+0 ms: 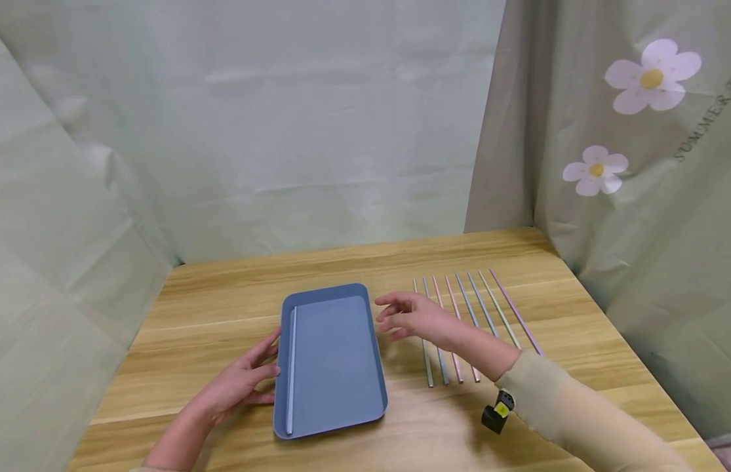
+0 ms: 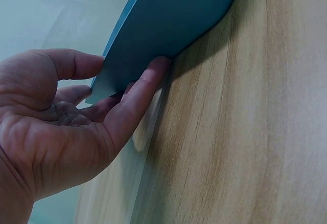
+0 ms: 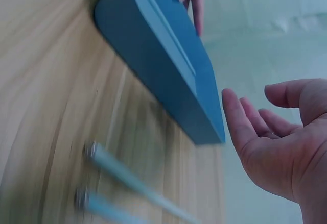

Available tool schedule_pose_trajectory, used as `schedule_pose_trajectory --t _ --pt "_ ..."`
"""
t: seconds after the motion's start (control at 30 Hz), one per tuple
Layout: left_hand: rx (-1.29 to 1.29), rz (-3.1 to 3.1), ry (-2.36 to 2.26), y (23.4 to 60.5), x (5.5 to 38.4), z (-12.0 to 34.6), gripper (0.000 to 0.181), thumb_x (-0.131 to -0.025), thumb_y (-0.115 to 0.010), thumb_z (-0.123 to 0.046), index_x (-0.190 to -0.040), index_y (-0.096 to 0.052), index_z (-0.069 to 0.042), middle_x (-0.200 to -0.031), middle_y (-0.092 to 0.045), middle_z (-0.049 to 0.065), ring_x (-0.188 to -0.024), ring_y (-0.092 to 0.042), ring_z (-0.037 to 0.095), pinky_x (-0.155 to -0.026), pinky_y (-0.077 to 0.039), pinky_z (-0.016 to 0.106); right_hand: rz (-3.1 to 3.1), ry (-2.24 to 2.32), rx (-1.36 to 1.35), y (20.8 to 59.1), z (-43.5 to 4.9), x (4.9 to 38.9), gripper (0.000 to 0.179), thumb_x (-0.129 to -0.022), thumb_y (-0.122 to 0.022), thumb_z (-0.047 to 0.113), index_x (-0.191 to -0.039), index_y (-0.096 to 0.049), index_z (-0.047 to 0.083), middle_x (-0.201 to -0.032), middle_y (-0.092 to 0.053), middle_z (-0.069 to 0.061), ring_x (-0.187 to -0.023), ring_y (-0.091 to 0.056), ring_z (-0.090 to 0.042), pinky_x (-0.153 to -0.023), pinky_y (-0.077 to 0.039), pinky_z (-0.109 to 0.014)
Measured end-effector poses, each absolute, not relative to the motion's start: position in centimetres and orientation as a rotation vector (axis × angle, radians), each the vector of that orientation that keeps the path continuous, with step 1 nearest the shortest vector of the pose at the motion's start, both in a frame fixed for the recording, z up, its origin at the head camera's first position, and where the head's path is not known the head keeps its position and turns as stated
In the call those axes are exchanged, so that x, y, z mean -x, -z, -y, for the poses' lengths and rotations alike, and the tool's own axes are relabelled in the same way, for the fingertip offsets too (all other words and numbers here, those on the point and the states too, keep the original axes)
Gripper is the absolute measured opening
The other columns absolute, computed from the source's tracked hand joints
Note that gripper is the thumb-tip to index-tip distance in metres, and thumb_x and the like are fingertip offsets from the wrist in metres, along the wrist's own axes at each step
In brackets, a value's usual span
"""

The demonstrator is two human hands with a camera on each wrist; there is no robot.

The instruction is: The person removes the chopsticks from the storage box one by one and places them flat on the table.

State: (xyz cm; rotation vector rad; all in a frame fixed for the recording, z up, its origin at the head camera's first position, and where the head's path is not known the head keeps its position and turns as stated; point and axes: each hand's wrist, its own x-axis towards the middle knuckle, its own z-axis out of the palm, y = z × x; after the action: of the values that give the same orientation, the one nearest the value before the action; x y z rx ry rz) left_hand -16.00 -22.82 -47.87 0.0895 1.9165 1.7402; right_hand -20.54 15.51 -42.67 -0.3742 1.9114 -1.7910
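A blue rectangular tray point(image 1: 341, 360) lies on the wooden table, a thin silvery-blue rod point(image 1: 291, 377) inside it along the left wall. My left hand point(image 1: 235, 387) touches the tray's left side. In the left wrist view its thumb point(image 2: 84, 65) meets the rim and a lower finger point(image 2: 138, 101) rests against the outer wall near the table. Just right of the tray, my right hand point(image 1: 418, 321) hovers with loosely bent fingers, holding nothing. Several slim rods point(image 1: 454, 301) in pastel metallic colours lie side by side under and beyond the right forearm.
The wooden table point(image 1: 223, 308) is bounded by pale curtains point(image 1: 318, 131) at the back and sides. Flowers are printed on the right-hand curtain point(image 1: 654, 262). A small black device point(image 1: 495, 416) with a yellow part is strapped at the right wrist.
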Motion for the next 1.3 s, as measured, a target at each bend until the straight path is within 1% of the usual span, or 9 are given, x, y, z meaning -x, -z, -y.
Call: schedule_pose_trajectory --t 0.1,0.2,0.37,0.53,0.67,0.83,1.03,1.13,1.3 --pt "-0.084 -1.918 -1.736 47.8 16.0 22.8 0.082 -0.103 -0.057 -0.008 -0.166 -0.008 -0.024 -0.167 -0.006 0.028 -0.122 -0.055 0.031 -0.082 -0.059 0.05 -1.851 1.793 0.378 42.8 -13.6 20.3 0.051 -0.097 -0.063 0.001 -0.147 -0.05 0.0 -0.128 -0.059 -0.024 -0.12 -0.058 -0.048 -0.094 -0.056 -0.048" --pt "-0.08 -1.92 -1.736 47.8 15.9 22.8 0.082 -0.103 -0.057 -0.009 -0.166 -0.008 -0.023 -0.167 -0.006 0.028 -0.122 -0.055 0.031 -0.082 -0.059 0.05 -1.794 1.777 0.356 43.0 -11.5 20.1 0.054 -0.096 -0.064 0.002 -0.148 -0.048 0.0 -0.133 -0.059 -0.027 -0.122 -0.058 -0.047 -0.094 -0.056 -0.046" --pt "-0.073 -1.924 -1.738 47.8 15.9 22.9 0.082 -0.103 -0.057 -0.009 -0.167 -0.008 -0.024 -0.167 -0.005 0.028 -0.125 -0.053 0.032 -0.083 -0.059 0.051 -1.681 1.748 0.26 43.7 -8.0 19.8 0.061 -0.095 -0.063 0.0 -0.151 -0.039 -0.005 -0.136 -0.058 -0.028 -0.122 -0.06 -0.043 -0.094 -0.056 -0.046" --pt "-0.074 -1.918 -1.748 47.9 15.8 22.8 0.081 -0.103 -0.056 -0.009 -0.167 -0.008 -0.024 -0.167 -0.005 0.028 -0.127 -0.051 0.035 -0.084 -0.058 0.052 -1.619 1.741 0.145 44.7 -4.8 19.3 0.061 -0.094 -0.058 -0.001 -0.15 -0.037 -0.01 -0.128 -0.062 -0.029 -0.118 -0.062 -0.042 -0.09 -0.057 -0.049" --pt "-0.07 -1.92 -1.742 47.8 15.9 22.7 0.08 -0.103 -0.055 -0.008 -0.166 -0.008 -0.024 -0.167 -0.004 0.028 -0.129 -0.049 0.037 -0.083 -0.058 0.052 -1.579 1.722 0.12 45.2 -3.1 19.1 0.06 -0.093 -0.056 -0.001 -0.149 -0.036 -0.013 -0.122 -0.065 -0.028 -0.113 -0.065 -0.042 -0.089 -0.057 -0.051" --pt "-0.081 -1.913 -1.736 47.9 16.0 22.6 0.08 -0.104 -0.054 -0.008 -0.166 -0.006 -0.023 -0.167 -0.003 0.027 -0.127 -0.051 0.035 -0.082 -0.059 0.051 -1.527 1.707 0.066 45.7 -1.5 19.2 0.052 -0.097 -0.053 -0.001 -0.145 -0.038 -0.014 -0.115 -0.068 -0.027 -0.106 -0.068 -0.041 -0.089 -0.057 -0.051" --pt "-0.092 -1.91 -1.747 47.9 16.1 22.6 0.08 -0.104 -0.054 -0.008 -0.166 -0.006 -0.022 -0.167 -0.002 0.028 -0.124 -0.054 0.035 -0.082 -0.059 0.05 -1.512 1.71 0.025 46.2 -0.1 19.6 0.044 -0.096 -0.053 -0.005 -0.138 -0.042 -0.013 -0.107 -0.069 -0.03 -0.095 -0.071 -0.037 -0.087 -0.058 -0.049" --pt "-0.094 -1.912 -1.749 47.9 16.1 22.6 0.08 -0.104 -0.053 -0.007 -0.166 -0.006 -0.022 -0.167 -0.002 0.028 -0.123 -0.054 0.035 -0.082 -0.059 0.05 -1.524 1.719 0.011 46.2 0.2 19.4 0.043 -0.096 -0.052 -0.006 -0.137 -0.043 -0.013 -0.107 -0.069 -0.03 -0.094 -0.072 -0.037 -0.087 -0.058 -0.049" --pt "-0.093 -1.91 -1.738 47.8 16.0 22.8 0.08 -0.104 -0.053 -0.008 -0.166 -0.006 -0.023 -0.167 -0.001 0.028 -0.123 -0.054 0.035 -0.083 -0.058 0.05 -1.54 1.738 -0.018 45.8 0.7 18.5 0.046 -0.096 -0.053 -0.006 -0.14 -0.043 -0.014 -0.108 -0.066 -0.028 -0.098 -0.07 -0.038 -0.089 -0.057 -0.05"
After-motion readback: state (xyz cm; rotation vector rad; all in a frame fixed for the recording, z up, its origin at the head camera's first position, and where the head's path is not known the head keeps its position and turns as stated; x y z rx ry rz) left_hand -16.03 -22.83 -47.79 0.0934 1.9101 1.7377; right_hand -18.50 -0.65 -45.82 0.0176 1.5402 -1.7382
